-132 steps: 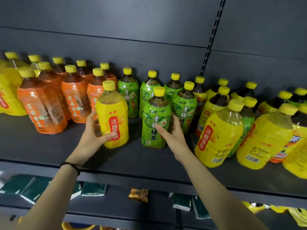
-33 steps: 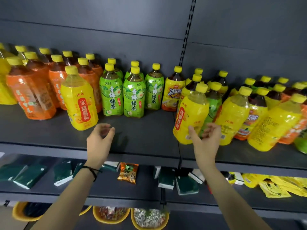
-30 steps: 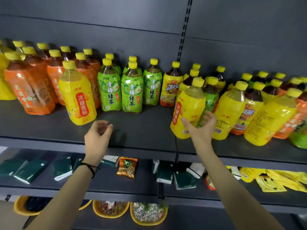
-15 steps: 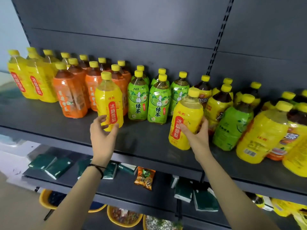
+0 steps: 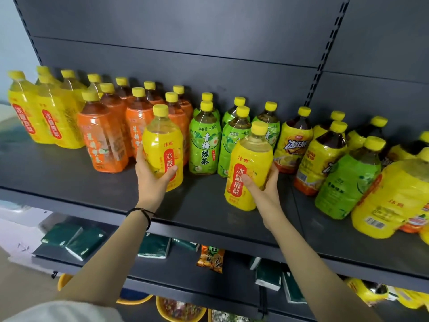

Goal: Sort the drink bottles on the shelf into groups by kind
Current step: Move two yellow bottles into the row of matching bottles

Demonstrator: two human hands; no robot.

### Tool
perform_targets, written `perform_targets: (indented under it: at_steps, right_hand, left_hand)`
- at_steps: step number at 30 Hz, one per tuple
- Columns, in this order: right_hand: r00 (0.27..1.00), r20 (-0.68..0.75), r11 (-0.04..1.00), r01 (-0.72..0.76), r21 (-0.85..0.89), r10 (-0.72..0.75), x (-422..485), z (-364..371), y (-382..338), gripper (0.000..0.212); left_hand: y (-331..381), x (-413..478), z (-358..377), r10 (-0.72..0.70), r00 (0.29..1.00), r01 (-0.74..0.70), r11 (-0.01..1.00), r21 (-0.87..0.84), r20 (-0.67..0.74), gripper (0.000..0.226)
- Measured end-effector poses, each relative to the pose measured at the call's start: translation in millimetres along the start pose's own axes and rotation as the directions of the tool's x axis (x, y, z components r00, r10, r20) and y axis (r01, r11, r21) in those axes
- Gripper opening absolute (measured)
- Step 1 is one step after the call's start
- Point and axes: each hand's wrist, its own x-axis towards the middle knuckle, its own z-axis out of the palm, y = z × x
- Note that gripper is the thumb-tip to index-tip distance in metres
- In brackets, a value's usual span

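My left hand (image 5: 151, 181) grips a yellow pear-drink bottle (image 5: 163, 145) standing in front of the orange tea bottles (image 5: 103, 138). My right hand (image 5: 263, 189) holds a second yellow pear-drink bottle (image 5: 249, 163), tilted, in front of the green tea bottles (image 5: 204, 140). More yellow pear-drink bottles (image 5: 37, 112) stand grouped at the far left of the dark shelf (image 5: 69, 182). To the right lies a mixed cluster: iced black tea bottles (image 5: 293, 140), a green bottle (image 5: 348, 180) and a large yellow bottle (image 5: 394, 196).
The shelf's front edge (image 5: 209, 228) runs just below my wrists. A lower shelf holds dark green packets (image 5: 74, 240) and an orange snack bag (image 5: 211, 257). Yellow baskets (image 5: 178, 311) sit below that. The dark back panel (image 5: 209, 43) rises behind the bottles.
Both hands went from empty to each gripping a yellow pear-drink bottle. The right bottle has shifted left in front of the green teas. The view has swung left, showing the far-left yellow group.
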Motion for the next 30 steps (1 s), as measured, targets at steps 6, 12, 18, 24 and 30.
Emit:
perform_targets:
  at_steps: [6, 12, 18, 24, 30]
  right_hand:
    - [0.999, 0.022, 1.000, -0.024, 0.011, 0.024, -0.5, -4.2, -1.3, 0.080]
    - [0.996, 0.084, 1.000, -0.005, -0.002, 0.005, -8.8, -9.8, -1.0, 0.084]
    - [0.992, 0.121, 0.999, 0.028, 0.027, -0.031, -35.9, 10.8, 4.7, 0.103]
    - [0.998, -0.015, 0.990, 0.058, 0.130, -0.057, -50.6, 46.6, 2.7, 0.065]
    - [0.997, -0.049, 0.986, 0.068, 0.150, -0.061, -72.0, 113.0, -6.6, 0.074]
  left_hand:
    - [-5.1, -1.7, -8.9, -0.012, 0.999, 0.015, 0.998, -0.055, 0.050, 0.103]
    - [10.2, -47.6, -8.2, -0.064, 0.993, 0.065, 0.998, -0.010, 0.100, 0.100]
    - [28.2, -103.3, -9.5, -0.070, 0.962, 0.144, 0.951, -0.272, 0.264, 0.088]
    - [42.0, -121.0, -30.7, -0.071, 0.948, 0.196, 0.898, -0.394, 0.310, 0.091]
    - [27.9, -116.6, -89.7, -0.127, 0.956, 0.232, 0.880, -0.415, 0.265, 0.092]
